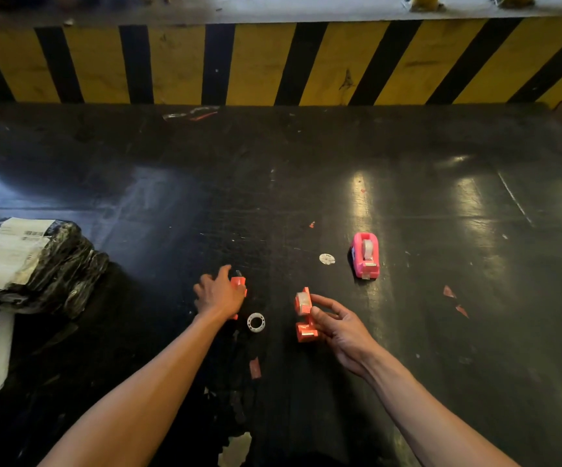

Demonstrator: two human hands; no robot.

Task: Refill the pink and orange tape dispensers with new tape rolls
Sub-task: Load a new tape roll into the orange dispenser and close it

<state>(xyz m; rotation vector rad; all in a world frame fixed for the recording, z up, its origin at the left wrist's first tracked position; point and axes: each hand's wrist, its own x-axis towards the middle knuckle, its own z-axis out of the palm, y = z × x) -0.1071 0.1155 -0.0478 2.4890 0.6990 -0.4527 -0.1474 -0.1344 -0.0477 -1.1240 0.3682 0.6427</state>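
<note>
The pink tape dispenser (365,255) stands on the dark floor at the right, a tape roll seated in it. My right hand (338,326) grips an orange dispenser part (303,315) that carries a clear tape roll. My left hand (218,293) rests on a second orange dispenser piece (239,285), which it partly hides. A white empty tape core (256,321) lies on the floor between my hands. A small round white disc (327,259) lies left of the pink dispenser.
A black-wrapped parcel with white labels (26,261) sits at the left. A yellow-and-black striped barrier (272,62) runs along the back. Orange scraps (454,299) and torn paper bits (235,448) litter the dark floor.
</note>
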